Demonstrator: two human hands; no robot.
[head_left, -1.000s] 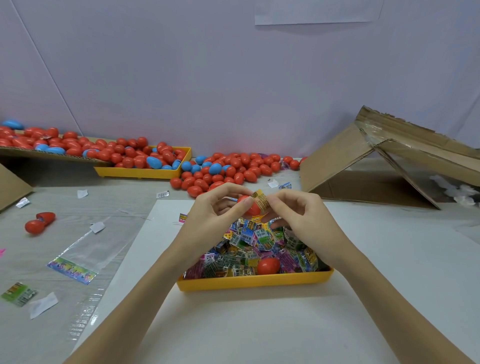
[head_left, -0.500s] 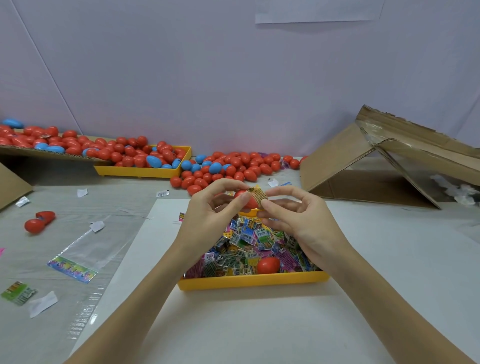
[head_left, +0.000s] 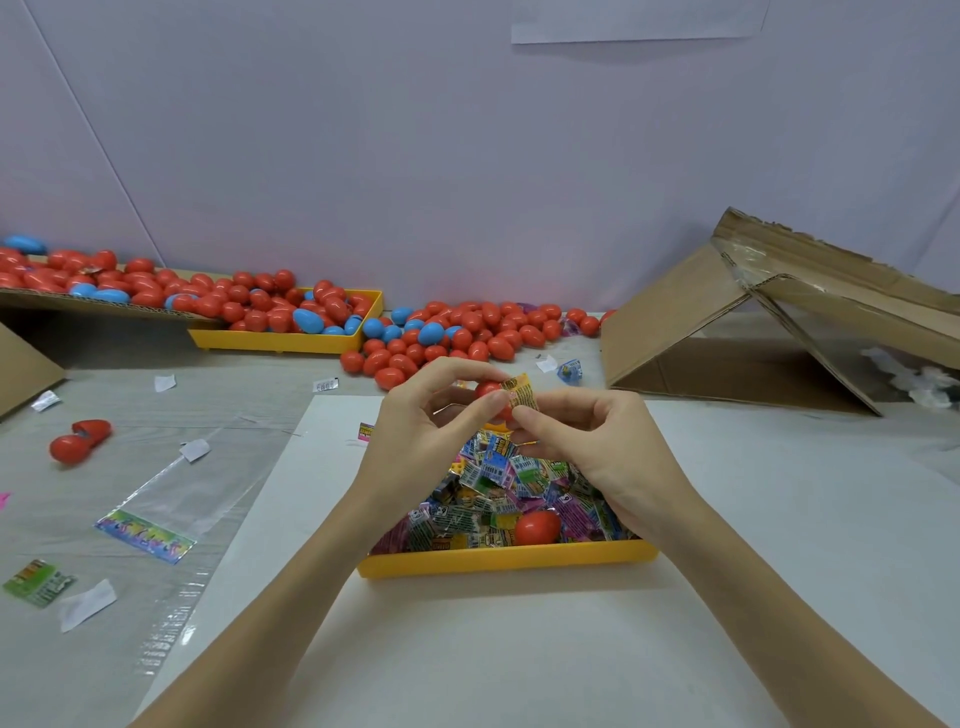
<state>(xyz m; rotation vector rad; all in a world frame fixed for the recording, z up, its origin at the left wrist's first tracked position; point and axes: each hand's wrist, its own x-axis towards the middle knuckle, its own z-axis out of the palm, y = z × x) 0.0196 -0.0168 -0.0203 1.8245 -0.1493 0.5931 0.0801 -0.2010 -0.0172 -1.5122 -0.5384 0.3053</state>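
- Sheet (head_left: 467, 649): white, and it bears the tray right in front of the person. Working low over it would let anything dropped land close by.
- Box (head_left: 675, 322): cardboard, tipped open at the far right, well apart from the work.
- Pile (head_left: 467, 332): closed red and blue eggs heaped along the far wall. The filled egg probably belongs there once it is snapped shut.
- Tray (head_left: 509, 558): yellow and full of printed packets (head_left: 498, 478), with a loose egg (head_left: 537, 527) near its front rim. Both hands are raised over its far end.
- Left hand (head_left: 415, 431): thumb and fingers are curled round the egg and grip it from the left. It should hold the shell steady, with the opening turned toward the other hand.
- Right hand (head_left: 597, 447): thumb and forefinger pinch the packet, and the other fingers are loosely curled below.
- Egg (head_left: 487, 391): red, held in the air above the tray's far end and mostly hidden by fingers. I cannot tell whether it is one half or a hinged pair.
- Packet (head_left: 521, 396): yellow and crinkled, touching the egg's right side. It looks as if it is being stuffed in. It should be folded small and pressed fully below the rim so the shell closes without trapping foil.
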